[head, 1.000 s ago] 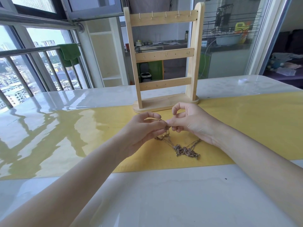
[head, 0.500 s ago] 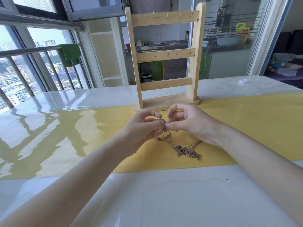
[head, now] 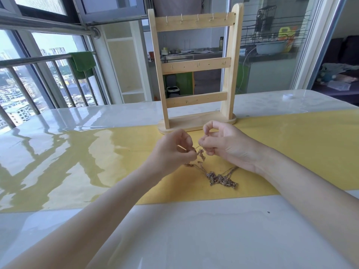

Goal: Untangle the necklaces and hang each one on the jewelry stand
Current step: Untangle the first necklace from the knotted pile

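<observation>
Both hands sit mid-frame, just apart. Left hand [head: 174,150] and right hand [head: 219,144] each pinch the necklace tangle [head: 215,171] at its upper end. Chains trail toward lower right across the yellow runner [head: 291,144], w/ wooden jewelry stand [head: 196,121] directly above, hooks bare.

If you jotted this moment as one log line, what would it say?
left hand: pinches necklaces | right hand: pinches same tangle | jewelry stand: hooks bare

Bright daylight, table [head: 58,152] glare, wide-angle warping.
</observation>
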`<move>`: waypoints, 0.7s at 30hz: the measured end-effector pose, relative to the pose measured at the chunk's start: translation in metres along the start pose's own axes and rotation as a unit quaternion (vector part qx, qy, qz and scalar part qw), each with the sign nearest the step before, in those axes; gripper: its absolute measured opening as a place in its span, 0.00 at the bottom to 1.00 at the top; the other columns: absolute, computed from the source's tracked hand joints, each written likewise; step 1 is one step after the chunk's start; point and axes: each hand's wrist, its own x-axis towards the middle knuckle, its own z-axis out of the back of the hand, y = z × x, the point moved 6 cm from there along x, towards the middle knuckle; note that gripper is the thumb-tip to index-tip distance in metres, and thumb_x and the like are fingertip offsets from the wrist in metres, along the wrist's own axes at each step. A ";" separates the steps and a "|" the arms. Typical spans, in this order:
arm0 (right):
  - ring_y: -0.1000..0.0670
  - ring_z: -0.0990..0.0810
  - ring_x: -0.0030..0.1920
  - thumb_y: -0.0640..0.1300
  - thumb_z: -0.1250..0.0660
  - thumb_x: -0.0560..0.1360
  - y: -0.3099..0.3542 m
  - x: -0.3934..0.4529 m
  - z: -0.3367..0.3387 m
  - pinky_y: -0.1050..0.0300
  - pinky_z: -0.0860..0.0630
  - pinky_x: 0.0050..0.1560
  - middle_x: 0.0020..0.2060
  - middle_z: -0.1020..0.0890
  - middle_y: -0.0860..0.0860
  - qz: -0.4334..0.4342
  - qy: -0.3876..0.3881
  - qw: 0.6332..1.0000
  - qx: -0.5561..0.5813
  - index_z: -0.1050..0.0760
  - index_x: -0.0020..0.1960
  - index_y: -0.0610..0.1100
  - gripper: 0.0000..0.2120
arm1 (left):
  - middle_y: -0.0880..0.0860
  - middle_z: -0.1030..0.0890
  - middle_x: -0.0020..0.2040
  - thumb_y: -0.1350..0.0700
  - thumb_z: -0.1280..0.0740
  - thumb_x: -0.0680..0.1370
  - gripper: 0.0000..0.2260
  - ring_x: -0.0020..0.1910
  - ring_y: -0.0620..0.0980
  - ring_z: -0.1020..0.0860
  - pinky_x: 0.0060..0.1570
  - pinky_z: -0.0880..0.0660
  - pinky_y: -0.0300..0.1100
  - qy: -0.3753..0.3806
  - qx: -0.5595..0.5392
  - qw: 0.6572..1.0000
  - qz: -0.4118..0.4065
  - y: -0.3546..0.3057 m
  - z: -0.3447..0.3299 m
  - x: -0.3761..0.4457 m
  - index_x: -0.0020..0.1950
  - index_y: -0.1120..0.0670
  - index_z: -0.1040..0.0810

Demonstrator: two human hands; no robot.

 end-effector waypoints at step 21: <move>0.55 0.28 0.31 0.35 0.30 0.73 -0.006 0.002 0.006 0.64 0.29 0.34 0.28 0.22 0.52 -0.012 -0.012 0.989 -0.148 0.18 0.45 0.38 0.03 | 0.50 0.25 0.38 0.67 0.34 0.76 0.08 0.34 0.47 0.23 0.42 0.25 0.50 -0.051 -0.070 0.996 -0.035 -0.005 0.003 -0.001 0.41 0.57 0.29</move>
